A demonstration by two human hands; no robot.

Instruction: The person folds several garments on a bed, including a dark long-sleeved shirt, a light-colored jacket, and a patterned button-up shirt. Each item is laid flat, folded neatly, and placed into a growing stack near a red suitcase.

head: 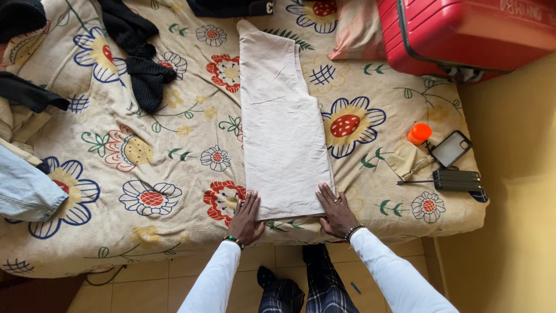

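A beige garment (282, 122) lies folded into a long strip down the middle of the bed, on a cream bedsheet with a flower print (145, 162). My left hand (246, 218) rests flat at the garment's near left corner, fingers together and pointing away from me. At the near right corner my right hand (335, 210) lies flat too, its fingers spread over the hem. Neither hand grips the cloth. Both arms wear white sleeves and beaded wristbands.
A red suitcase (463, 32) stands at the far right of the bed. An orange cap (419, 133), a phone (451, 148) and a black device with an antenna (456, 179) lie near the right edge. Black clothes (142, 64) and a denim piece (26, 188) lie left.
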